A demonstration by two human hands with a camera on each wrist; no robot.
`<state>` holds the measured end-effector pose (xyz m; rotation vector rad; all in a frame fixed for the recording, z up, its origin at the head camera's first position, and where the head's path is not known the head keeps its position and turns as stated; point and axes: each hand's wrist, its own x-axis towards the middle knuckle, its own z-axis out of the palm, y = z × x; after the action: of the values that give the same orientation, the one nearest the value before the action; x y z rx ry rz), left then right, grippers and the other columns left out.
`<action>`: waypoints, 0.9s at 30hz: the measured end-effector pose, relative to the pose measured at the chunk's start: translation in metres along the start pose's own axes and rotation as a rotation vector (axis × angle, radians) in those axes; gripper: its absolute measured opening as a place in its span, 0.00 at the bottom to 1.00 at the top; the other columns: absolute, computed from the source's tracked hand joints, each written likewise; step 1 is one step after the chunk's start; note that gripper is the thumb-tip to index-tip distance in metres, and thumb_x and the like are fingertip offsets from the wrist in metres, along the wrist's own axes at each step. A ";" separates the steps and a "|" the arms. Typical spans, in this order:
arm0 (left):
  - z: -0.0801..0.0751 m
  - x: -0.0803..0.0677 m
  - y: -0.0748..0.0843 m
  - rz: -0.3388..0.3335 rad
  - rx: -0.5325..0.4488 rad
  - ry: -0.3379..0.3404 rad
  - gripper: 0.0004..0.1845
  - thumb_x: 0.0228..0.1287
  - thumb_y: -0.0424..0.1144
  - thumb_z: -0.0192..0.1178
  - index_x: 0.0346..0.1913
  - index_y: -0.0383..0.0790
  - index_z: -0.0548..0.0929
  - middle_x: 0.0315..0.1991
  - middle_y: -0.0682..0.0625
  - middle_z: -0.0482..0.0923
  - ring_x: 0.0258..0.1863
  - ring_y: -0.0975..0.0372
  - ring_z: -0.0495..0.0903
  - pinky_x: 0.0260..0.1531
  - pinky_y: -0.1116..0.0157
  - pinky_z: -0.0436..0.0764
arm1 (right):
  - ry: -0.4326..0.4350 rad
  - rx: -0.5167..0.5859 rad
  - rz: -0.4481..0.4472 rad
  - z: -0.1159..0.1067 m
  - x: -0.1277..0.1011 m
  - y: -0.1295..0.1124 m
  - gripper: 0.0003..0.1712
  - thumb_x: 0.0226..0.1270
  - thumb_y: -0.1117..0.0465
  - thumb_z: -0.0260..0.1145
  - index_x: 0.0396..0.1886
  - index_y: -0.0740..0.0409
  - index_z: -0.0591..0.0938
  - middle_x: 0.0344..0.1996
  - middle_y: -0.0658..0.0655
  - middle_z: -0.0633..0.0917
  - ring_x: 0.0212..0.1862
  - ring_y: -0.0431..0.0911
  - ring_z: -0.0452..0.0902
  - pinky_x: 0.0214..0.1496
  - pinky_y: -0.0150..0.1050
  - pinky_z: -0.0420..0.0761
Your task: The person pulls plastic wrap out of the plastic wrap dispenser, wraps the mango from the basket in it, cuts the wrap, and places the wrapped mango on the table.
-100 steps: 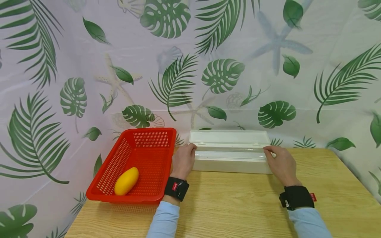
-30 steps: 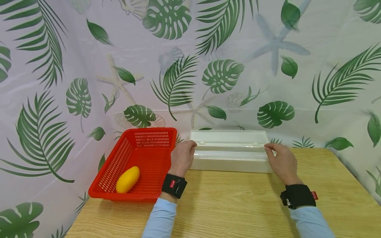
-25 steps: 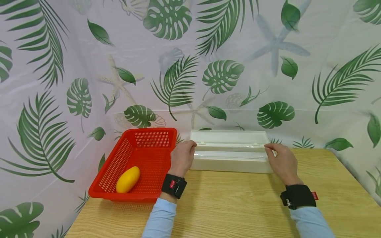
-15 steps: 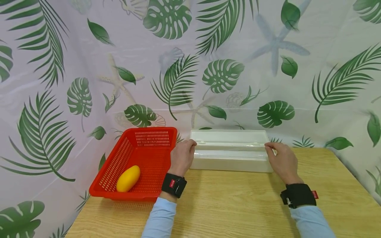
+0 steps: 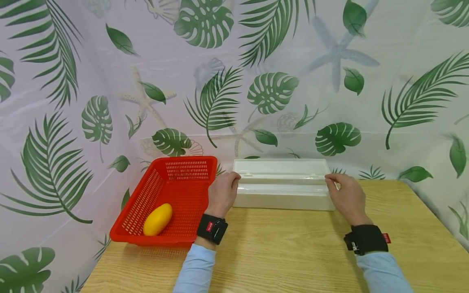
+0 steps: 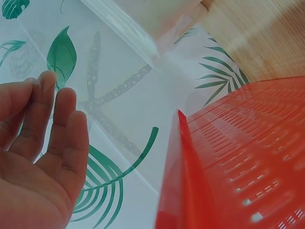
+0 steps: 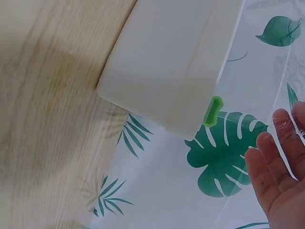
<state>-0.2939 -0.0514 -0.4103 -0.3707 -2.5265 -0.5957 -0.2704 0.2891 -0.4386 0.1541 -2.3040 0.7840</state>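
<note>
Over on the left of the wooden surface [image 5: 278,252] sits a red basket [image 5: 172,199] with perforated walls, and the only thing in it is a yellow mango [image 5: 157,219], lying on its side toward the near left corner. Just right of the basket, the left hand [image 5: 222,194] is at the left end of a long white dispenser box [image 5: 282,195], which stands across the far middle of the surface, close to the leaf-print curtain [image 5: 110,81]. Its lid [image 5: 281,167] is tipped up and back, and what looks like a roll of clear film [image 5: 282,188] lies along the open trough, though I cannot make out more of the inside than that. The left fingers [image 6: 57,119] look pinched on the film's left edge by the box corner; in the wrist view they seem fairly straight, so I cannot tell how firm that hold is. At the right end, the right hand [image 5: 346,195] does the same, and the right fingers [image 7: 281,157] show clear film stretched across them. To my eye the step in hand is drawing film from the box, and it would go best with both hands pulling evenly toward the near edge, keeping the sheet taut and level so it does not crease or cling to itself, and with the box kept from sliding.
</note>
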 end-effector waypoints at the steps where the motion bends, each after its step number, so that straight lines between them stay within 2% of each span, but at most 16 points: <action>1: 0.000 0.000 0.000 0.003 -0.002 0.003 0.06 0.70 0.37 0.62 0.44 0.46 0.88 0.35 0.51 0.87 0.31 0.60 0.81 0.29 0.64 0.80 | 0.001 0.001 0.001 0.000 0.000 0.000 0.08 0.68 0.67 0.65 0.43 0.66 0.86 0.39 0.68 0.86 0.42 0.64 0.80 0.40 0.60 0.75; 9: -0.002 -0.003 -0.001 0.014 0.002 0.031 0.06 0.69 0.37 0.62 0.43 0.46 0.88 0.35 0.52 0.87 0.32 0.59 0.83 0.28 0.64 0.80 | -0.001 -0.005 -0.006 0.000 0.000 -0.003 0.08 0.68 0.67 0.65 0.43 0.66 0.86 0.39 0.68 0.86 0.42 0.63 0.80 0.40 0.59 0.75; 15: -0.003 -0.003 0.000 0.013 0.008 0.023 0.06 0.69 0.38 0.62 0.43 0.46 0.88 0.36 0.51 0.87 0.32 0.59 0.82 0.30 0.64 0.80 | 0.025 -0.013 -0.017 -0.001 0.000 -0.004 0.08 0.66 0.67 0.66 0.42 0.66 0.86 0.38 0.68 0.86 0.39 0.63 0.80 0.35 0.57 0.74; 27: -0.005 -0.007 0.000 0.014 0.013 0.020 0.06 0.70 0.38 0.62 0.43 0.47 0.88 0.38 0.53 0.88 0.35 0.60 0.83 0.33 0.64 0.82 | 0.030 -0.020 -0.012 -0.001 -0.002 -0.004 0.07 0.67 0.67 0.66 0.41 0.66 0.86 0.37 0.68 0.86 0.40 0.62 0.80 0.36 0.56 0.74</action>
<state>-0.2860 -0.0546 -0.4096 -0.3753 -2.5052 -0.5753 -0.2669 0.2860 -0.4371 0.1459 -2.2801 0.7525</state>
